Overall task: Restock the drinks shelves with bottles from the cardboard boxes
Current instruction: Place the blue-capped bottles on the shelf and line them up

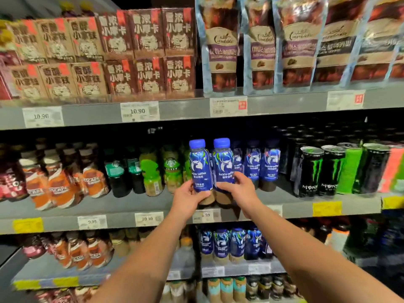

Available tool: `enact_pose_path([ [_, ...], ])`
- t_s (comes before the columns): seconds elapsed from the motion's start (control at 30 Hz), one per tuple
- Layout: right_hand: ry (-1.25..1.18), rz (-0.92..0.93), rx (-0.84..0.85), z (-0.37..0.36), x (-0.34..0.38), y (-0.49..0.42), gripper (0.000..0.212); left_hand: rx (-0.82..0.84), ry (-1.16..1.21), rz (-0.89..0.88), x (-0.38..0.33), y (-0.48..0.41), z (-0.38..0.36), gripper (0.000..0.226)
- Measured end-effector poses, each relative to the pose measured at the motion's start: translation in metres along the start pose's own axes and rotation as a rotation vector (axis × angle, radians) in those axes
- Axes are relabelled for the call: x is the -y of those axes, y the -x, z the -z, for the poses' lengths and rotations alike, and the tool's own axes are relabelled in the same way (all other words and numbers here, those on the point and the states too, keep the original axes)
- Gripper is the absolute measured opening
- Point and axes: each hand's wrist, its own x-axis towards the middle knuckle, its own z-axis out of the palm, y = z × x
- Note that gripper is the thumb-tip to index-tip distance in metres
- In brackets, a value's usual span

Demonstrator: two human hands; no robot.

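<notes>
At grey metal shelf front | left grip clasps blue-capped plastic coffee bottle | right grip clasps matching bottle, touching it

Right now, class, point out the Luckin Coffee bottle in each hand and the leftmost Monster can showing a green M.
left-hand Luckin Coffee bottle (197,166): head view, deer logo on its blue label.
right-hand Luckin Coffee bottle (222,165): head view, middle of its blue label.
leftmost Monster can (314,171): head view, its green M.

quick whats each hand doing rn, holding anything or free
The left hand grips the left blue bottle low on its body.
The right hand grips the right blue bottle low on its body.
</notes>
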Motion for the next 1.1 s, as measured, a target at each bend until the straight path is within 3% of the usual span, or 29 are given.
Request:
enact_pose_path([
  [0.27,0.012,-0.027,-0.023,-0.011,-0.025,-0.022,0.02,0.001,-0.158,0.016,0.015,-0.026,0.011,0.042],
  [0.57,0.167,-0.019,0.002,-0.005,-0.031,-0.029,0.035,-0.045,-0.415,0.024,0.017,-0.037,0.01,0.053],
  [0.73,0.22,-0.021,-0.019,-0.005,-0.035,-0.031,0.038,-0.015,-0.406,0.004,0.016,-0.032,0.011,0.049],
  [0.9,0.268,-0.054,-0.043,-0.005,-0.037,-0.033,0.057,0.028,-0.35,0.01,0.017,-0.031,0.016,0.047],
  [1.1,0.297,-0.067,-0.058,-0.006,-0.037,-0.031,0.057,0.006,-0.36,0.012,0.018,-0.028,0.017,0.05],
])
